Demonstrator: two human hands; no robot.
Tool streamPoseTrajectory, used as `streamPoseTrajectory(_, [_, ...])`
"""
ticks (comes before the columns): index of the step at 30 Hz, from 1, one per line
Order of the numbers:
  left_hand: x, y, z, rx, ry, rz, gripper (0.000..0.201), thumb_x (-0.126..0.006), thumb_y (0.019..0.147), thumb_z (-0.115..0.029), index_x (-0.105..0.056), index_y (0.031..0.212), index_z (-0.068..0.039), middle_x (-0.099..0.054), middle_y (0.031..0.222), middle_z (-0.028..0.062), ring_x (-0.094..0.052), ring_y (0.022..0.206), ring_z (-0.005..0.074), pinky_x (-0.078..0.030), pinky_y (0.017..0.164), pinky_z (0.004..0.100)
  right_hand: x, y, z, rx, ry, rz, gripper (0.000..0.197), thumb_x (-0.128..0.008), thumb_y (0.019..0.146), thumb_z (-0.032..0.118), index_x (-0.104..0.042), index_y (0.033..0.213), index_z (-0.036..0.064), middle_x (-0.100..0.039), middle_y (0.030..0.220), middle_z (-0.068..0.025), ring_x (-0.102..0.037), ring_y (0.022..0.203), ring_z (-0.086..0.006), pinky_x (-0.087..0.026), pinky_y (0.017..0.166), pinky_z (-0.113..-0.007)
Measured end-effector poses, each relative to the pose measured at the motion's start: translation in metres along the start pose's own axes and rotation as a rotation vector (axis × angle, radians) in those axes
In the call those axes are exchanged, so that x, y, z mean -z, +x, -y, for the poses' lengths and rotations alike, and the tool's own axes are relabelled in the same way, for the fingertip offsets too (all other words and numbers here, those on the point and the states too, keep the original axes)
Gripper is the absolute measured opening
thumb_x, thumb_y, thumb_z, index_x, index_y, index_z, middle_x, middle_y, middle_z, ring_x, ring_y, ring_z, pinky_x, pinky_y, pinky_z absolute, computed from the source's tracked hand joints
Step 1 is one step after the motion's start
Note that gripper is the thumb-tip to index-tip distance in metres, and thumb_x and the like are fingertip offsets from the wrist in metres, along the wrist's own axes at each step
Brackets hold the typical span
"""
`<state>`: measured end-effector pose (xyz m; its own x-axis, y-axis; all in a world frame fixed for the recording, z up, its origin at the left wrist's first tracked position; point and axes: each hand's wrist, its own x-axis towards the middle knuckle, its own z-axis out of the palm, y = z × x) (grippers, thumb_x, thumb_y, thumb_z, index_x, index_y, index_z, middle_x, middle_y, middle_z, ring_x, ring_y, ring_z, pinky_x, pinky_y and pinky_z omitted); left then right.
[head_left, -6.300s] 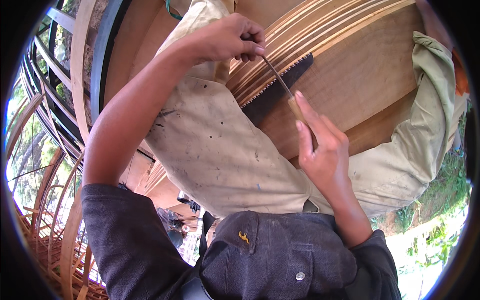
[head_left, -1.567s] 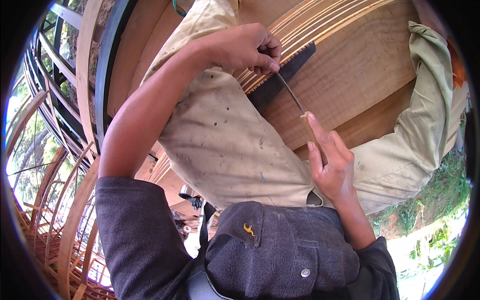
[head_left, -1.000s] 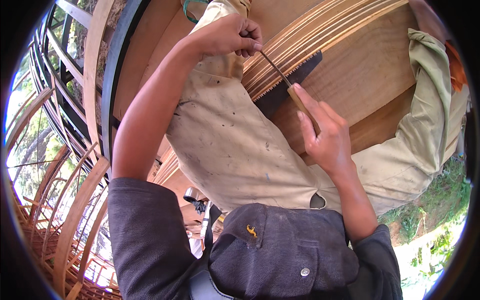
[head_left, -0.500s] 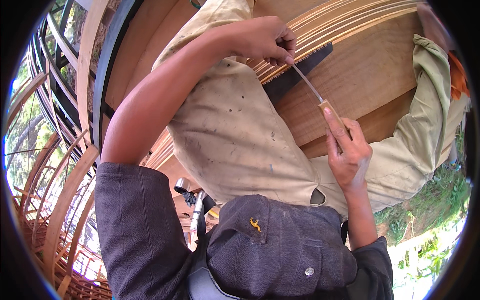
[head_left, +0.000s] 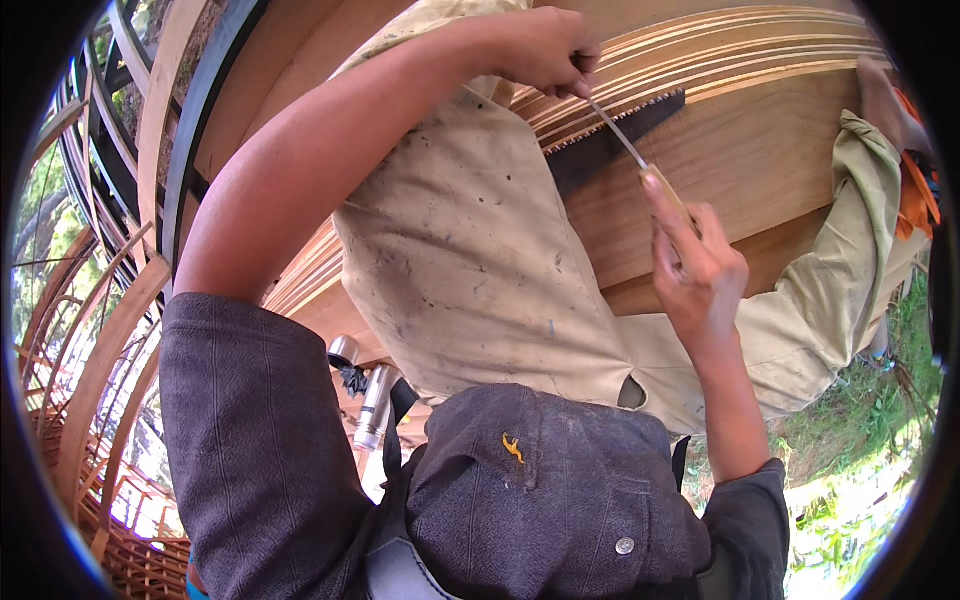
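My right hand [head_left: 703, 275] grips the wooden handle of a slim metal file [head_left: 622, 135], its index finger stretched along the handle. At the far end, the fingertips of my left hand [head_left: 552, 50] pinch the file's tip. The file crosses the toothed edge of a dark saw blade [head_left: 586, 163]. Teeth on the blade face away from me, toward a row of thin wooden strips. My trouser leg hides the blade's near left end. Whether the file touches the teeth I cannot tell.
Long wooden strips [head_left: 740, 55] run along broad wooden boards [head_left: 740, 160] beneath my legs. At left, curved wooden ribs [head_left: 120, 370] and a dark curved beam [head_left: 200, 130] rise. A metal flask [head_left: 376, 405] stands by my left side. Grass [head_left: 850, 420] shows at right.
The whole view has shifted slightly. Both hands still hold the file across the saw; my left hand and the file's tip now appear a little higher in the picture.
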<state>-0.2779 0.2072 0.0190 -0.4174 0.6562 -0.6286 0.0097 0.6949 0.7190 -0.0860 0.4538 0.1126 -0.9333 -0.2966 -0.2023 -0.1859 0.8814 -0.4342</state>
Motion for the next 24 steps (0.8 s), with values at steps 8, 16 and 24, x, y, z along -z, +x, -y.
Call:
streamPoseTrajectory(8, [0.013,-0.015,0.016,-0.1,-0.231,-0.029,0.021,-0.078,0.096,-0.021,-0.074,0.092,-0.001,-0.075,0.077,0.005,-0.071,0.075,0.0132,-0.056,0.069,0.0313,0.001,0.012,-0.002,0.04,0.143,-0.106,0.066,-0.077,0.084,-0.001,-0.071,0.142,0.0283,-0.065,0.088,-0.0049,-0.062,0.064,-0.0214,-0.052,0.059,-0.037])
streamPoseTrajectory(16, [-0.009,-0.013,-0.015,-0.113,-0.245,0.039,0.021,-0.08,0.095,-0.021,-0.074,0.089,-0.001,-0.075,0.08,0.0059,-0.072,0.075,0.014,-0.057,0.069,0.0304,0.006,-0.027,-0.001,-0.013,0.195,-0.127,0.063,-0.078,0.085,-0.003,-0.072,0.141,0.0248,-0.068,0.09,-0.0067,-0.063,0.066,-0.0203,-0.052,0.06,-0.036])
streamPoseTrajectory(24, [-0.01,-0.015,-0.03,-0.03,-0.122,0.12,0.016,-0.076,0.098,-0.015,-0.072,0.093,0.0,-0.075,0.081,0.0049,-0.07,0.075,0.0132,-0.057,0.071,0.0306,0.007,-0.03,-0.007,-0.001,0.173,-0.077,0.065,-0.078,0.084,-0.004,-0.072,0.142,0.0254,-0.068,0.093,-0.0069,-0.064,0.067,-0.0217,-0.052,0.059,-0.038])
